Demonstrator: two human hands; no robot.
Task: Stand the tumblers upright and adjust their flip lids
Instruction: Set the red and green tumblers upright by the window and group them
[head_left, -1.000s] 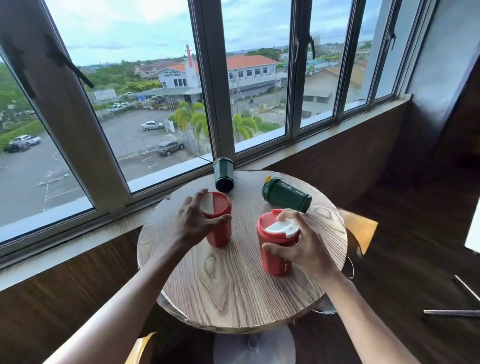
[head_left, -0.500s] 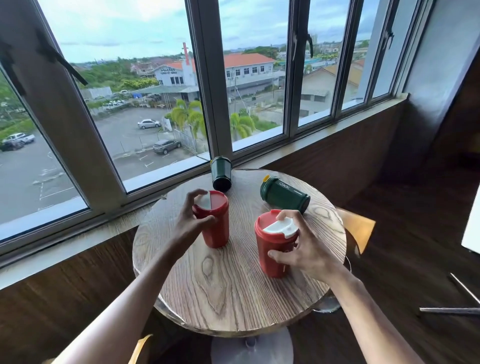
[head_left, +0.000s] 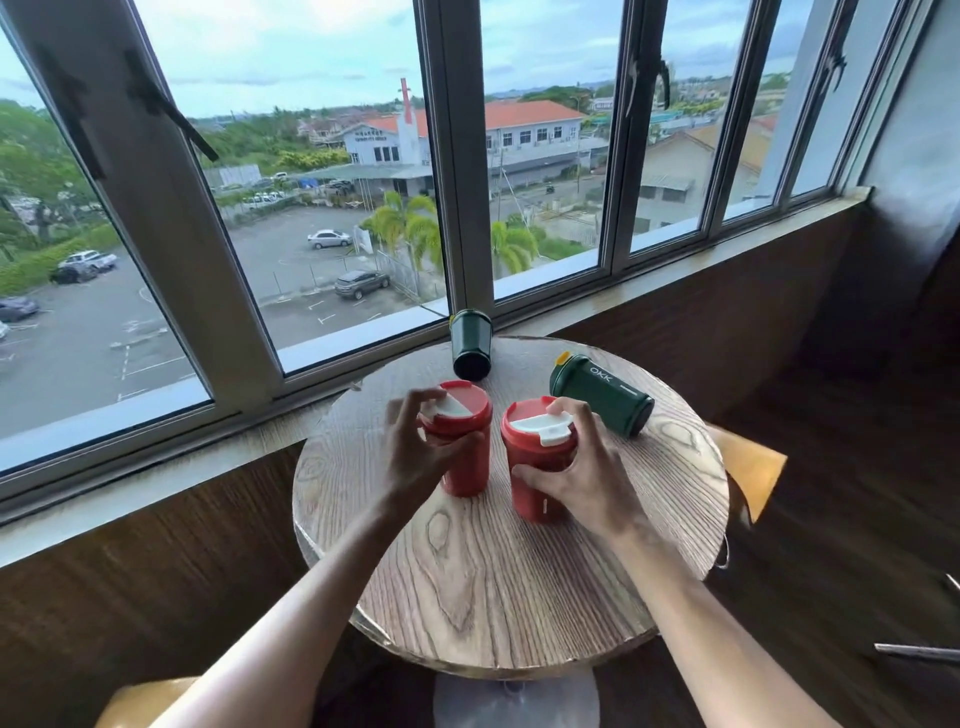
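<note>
Red tumblers stand upright, side by side mid-table: left hand (head_left: 415, 452) wraps the left red tumbler (head_left: 465, 441), fingertip on its white flip lid (head_left: 451, 408); right hand (head_left: 582, 467) clasps the right red tumbler (head_left: 537, 462), finger on its flip lid (head_left: 540, 428). Lid-adjust step, judging by pose. Next: both green tumblers, one (head_left: 602, 400) just right, one (head_left: 470, 343) by the window, lie down on the round wooden table (head_left: 493, 582). Nothing blocks reach.

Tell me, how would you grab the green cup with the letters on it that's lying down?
Grip the green tumbler around the middle of its round body, coming down from above with the right hand, which is nearer. It lies on its side on the table, lid end pointing left, so its curved side faces up and is free to wrap.
</note>
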